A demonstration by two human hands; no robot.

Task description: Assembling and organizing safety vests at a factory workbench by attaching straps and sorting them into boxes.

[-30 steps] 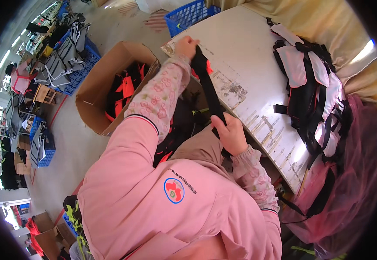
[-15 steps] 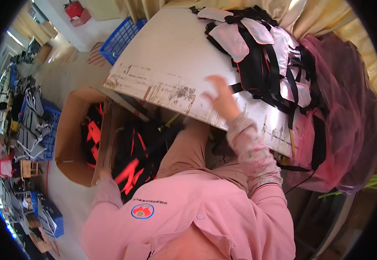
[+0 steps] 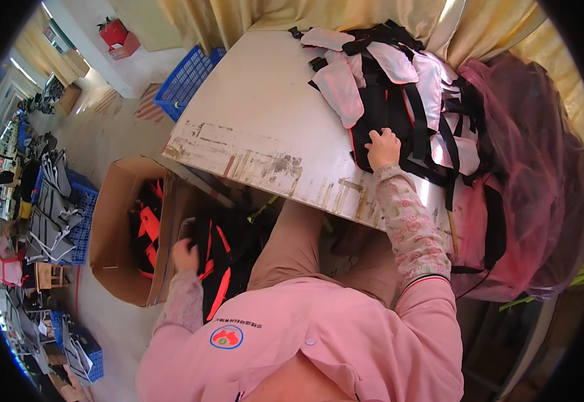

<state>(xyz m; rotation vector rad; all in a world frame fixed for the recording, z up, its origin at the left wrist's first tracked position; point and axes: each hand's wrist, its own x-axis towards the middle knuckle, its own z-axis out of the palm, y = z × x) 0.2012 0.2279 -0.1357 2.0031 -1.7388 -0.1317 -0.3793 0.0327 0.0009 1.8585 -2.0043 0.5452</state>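
Observation:
On the right of the white table [image 3: 258, 100] lies a pile of black strapped pieces [image 3: 399, 100] with pale, shiny pads and coral edging. My right hand [image 3: 384, 149] is at the pile's near edge, fingers curled down onto the black fabric. My left hand [image 3: 185, 254] is low on the left, beside the cardboard box [image 3: 121, 234]. It is close to black pieces with coral strips [image 3: 219, 268] lying by my leg. Blur and the angle hide what its fingers do.
More black and coral pieces [image 3: 148, 224] lie inside the box. A blue plastic basket [image 3: 181, 84] stands behind the table's left corner. Pink translucent sheeting [image 3: 527, 181] bulges at the table's right end, below yellow curtains [image 3: 500, 33]. Baskets with grey pieces [image 3: 54, 221] stand far left.
My right hand has moved right and onto the pile, its fingers curling from open. My left hand has come up and right, from the box's near side to its right edge.

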